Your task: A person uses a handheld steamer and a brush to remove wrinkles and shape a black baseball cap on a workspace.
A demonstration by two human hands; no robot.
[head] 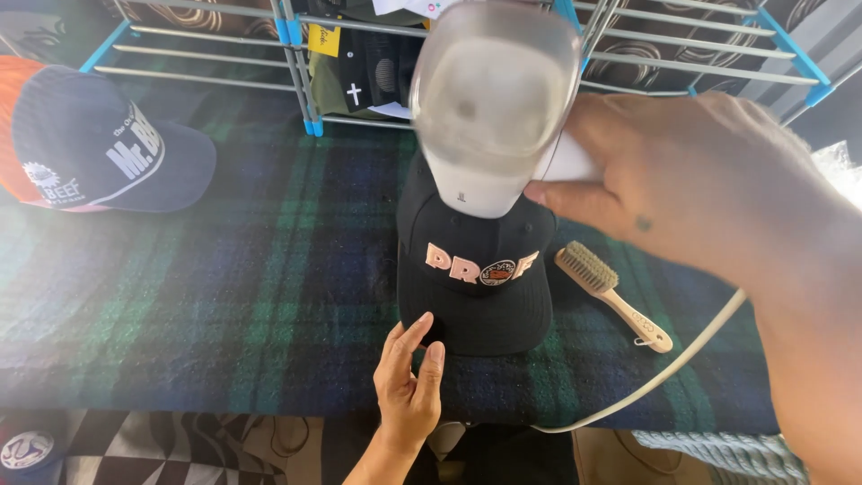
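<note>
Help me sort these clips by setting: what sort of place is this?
Probably a home or small workshop spot for cleaning caps. A plaid cloth covers the surface, a black cap lies under a handheld steamer, a wooden brush beside it, a drying rack behind.

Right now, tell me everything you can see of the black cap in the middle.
The black cap sits on the plaid cloth, brim toward the camera, with pale pink lettering and a round patch on its fabric front. The left hand touches the brim edge. The right hand holds a white steamer over its crown, hiding the top. A wooden brush lies just right.
</note>
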